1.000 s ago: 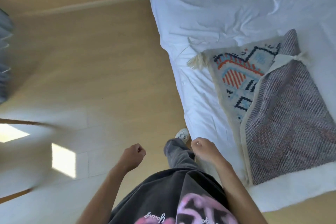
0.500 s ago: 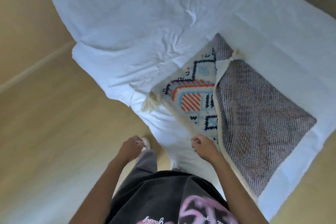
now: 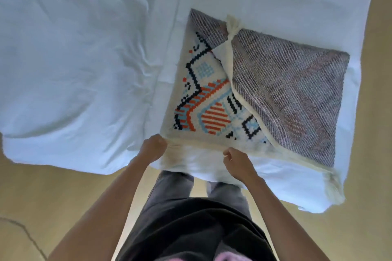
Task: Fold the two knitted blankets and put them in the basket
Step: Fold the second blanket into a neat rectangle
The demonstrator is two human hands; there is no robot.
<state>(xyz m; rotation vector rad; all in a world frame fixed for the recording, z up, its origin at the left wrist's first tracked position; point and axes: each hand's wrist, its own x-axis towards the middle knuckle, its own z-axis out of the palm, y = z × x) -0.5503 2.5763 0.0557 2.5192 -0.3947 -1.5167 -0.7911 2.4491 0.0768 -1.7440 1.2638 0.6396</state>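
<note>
- Knitted blanket lies on the bed, right half of the scene, close to the near edge.
- Cream ground, pattern in orange, light blue and black visible on the left part.
- Right part is folded over diagonally, showing the grey-purple woven underside.
- Folded flap's cream edge runs from a knotted tassel at the far side down toward the near right corner.
- Another cream tassel hangs at the near right corner, over the bed edge.
- Fringe at the near left corner is blurred, just beside the left hand.
- Left hand is closed at the blanket's near left corner; looks like it pinches the corner, contact partly blurred.
- Right hand is curled shut on the blanket's near edge, about mid-way along it.
- Both forearms bare, reaching forward from the bottom of the view.
- Bed has a white, wrinkled sheet; a seam or fold runs far-to-near just left of the blanket.
- Person stands at the near edge of the bed, in a dark top and grey trousers.
- Wooden floor shows near left and along the right side.
- Only one blanket in view; no basket in view.
</note>
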